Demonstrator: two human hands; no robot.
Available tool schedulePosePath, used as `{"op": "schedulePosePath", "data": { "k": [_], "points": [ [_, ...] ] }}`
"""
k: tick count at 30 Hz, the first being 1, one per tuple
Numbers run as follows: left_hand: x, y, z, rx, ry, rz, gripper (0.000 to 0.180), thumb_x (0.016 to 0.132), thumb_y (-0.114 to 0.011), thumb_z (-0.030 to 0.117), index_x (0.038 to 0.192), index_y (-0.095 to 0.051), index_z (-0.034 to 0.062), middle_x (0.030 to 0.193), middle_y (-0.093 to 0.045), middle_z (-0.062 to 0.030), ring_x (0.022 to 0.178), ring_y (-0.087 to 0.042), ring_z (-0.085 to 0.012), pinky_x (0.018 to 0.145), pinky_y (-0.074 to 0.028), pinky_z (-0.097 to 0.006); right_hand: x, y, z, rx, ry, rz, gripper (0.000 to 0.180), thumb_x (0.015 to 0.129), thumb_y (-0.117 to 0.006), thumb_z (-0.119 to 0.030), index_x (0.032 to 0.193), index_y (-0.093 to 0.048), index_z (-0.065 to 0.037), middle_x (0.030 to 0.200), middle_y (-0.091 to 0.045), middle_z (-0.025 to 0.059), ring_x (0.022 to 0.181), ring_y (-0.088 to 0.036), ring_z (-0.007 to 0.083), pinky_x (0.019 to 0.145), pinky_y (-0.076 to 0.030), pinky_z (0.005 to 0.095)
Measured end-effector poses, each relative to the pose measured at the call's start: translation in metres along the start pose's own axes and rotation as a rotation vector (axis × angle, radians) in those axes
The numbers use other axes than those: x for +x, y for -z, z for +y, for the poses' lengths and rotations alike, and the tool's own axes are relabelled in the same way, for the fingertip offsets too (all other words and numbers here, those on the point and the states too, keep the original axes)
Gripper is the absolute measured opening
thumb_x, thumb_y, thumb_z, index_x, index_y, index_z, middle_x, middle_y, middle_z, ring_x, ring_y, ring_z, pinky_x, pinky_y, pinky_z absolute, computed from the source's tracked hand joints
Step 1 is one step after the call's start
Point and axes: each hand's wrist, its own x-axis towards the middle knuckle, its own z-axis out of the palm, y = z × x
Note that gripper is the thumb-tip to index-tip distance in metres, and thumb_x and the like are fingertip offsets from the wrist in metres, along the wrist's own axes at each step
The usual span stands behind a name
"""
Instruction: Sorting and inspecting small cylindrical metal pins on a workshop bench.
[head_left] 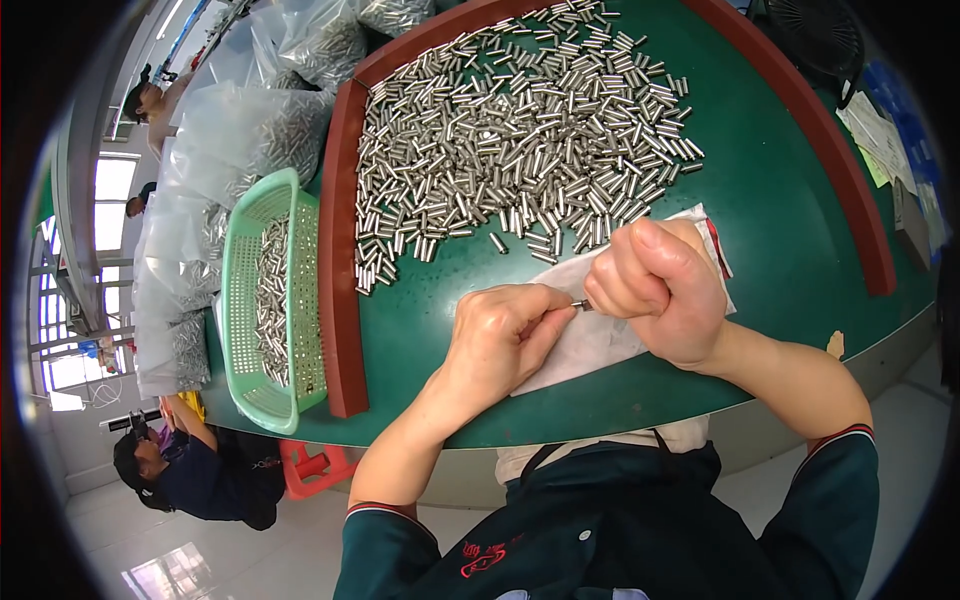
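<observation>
Over the near part of the green table, my left hand (505, 335) is closed, thumb and forefinger pinching a small shiny metal pin (581, 304). My right hand (660, 290) is curled into a fist right beside it, at the pin's other end; what its fingers hold is hidden. Beneath both hands lies a whitish sheet (590, 355), with a red-edged part showing by the right wrist. A wide heap of short metal cylinders (520, 130) spreads across the table beyond my hands, and several loose ones lie at its near edge.
Dark red rails (342, 250) border the work surface (800, 250) left and right. Left of them stands a green plastic basket (240, 330) with more cylinders. Filled clear bags (240, 130) line the far left. A black fan (815, 40) is far right. Another person (190, 470) sits left.
</observation>
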Motion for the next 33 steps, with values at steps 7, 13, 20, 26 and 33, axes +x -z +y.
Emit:
{"op": "schedulePosePath", "data": {
  "k": [7,13,20,26,33],
  "points": [
    [0.000,-0.001,0.000,-0.007,0.001,-0.005,0.005,0.067,-0.063,0.001,0.071,-0.060,0.0009,0.055,-0.053,-0.0104,0.047,-0.052,-0.0243,0.044,-0.040,-0.032,-0.001,-0.005,0.000,-0.034,-0.010,-0.004,0.044,0.090,-0.032,-0.023,0.048,-0.026,-0.011,0.041,-0.024,-0.0023,0.039,-0.019,0.0086,0.041,-0.019,0.0247],
    [0.001,0.000,0.001,0.022,-0.006,-0.025,0.005,0.067,-0.063,0.001,0.071,-0.060,0.0010,0.054,-0.052,-0.0120,0.047,-0.052,-0.0259,0.044,-0.040,-0.033,-0.002,-0.007,0.003,-0.175,0.023,-0.021,0.042,0.088,-0.035,-0.020,0.048,-0.027,-0.010,0.043,-0.025,-0.0017,0.041,-0.020,0.0085,0.040,-0.018,0.0243],
    [-0.002,0.002,0.001,-0.088,0.115,0.013,0.003,0.072,-0.062,0.003,0.074,-0.060,0.0010,0.053,-0.050,-0.0037,0.045,-0.045,-0.0108,0.043,-0.036,-0.024,-0.001,-0.002,0.001,-0.069,0.001,-0.033,0.041,0.088,-0.034,-0.019,0.048,-0.027,-0.010,0.043,-0.024,-0.0020,0.040,-0.020,0.0083,0.041,-0.018,0.0244],
    [-0.003,0.027,-0.032,-1.384,0.442,0.064,0.013,0.085,-0.052,0.013,0.095,-0.051,0.0039,0.081,-0.050,-0.0045,0.053,-0.031,-0.0042,0.048,-0.028,-0.016,0.002,-0.005,0.000,-0.018,-0.041,-0.010,0.044,0.089,-0.032,-0.021,0.047,-0.025,-0.011,0.041,-0.023,-0.0021,0.038,-0.017,0.0084,0.040,-0.017,0.0245],
    [0.000,0.030,-0.039,-1.458,0.533,0.105,0.022,0.086,-0.050,0.012,0.105,-0.053,0.0012,0.078,-0.055,-0.0045,0.053,-0.033,-0.0041,0.048,-0.029,-0.017,0.003,-0.004,0.000,-0.017,-0.043,-0.019,0.044,0.090,-0.032,-0.022,0.047,-0.026,-0.011,0.040,-0.023,-0.0020,0.037,-0.016,0.0087,0.039,-0.017,0.0249]
  ]
}}
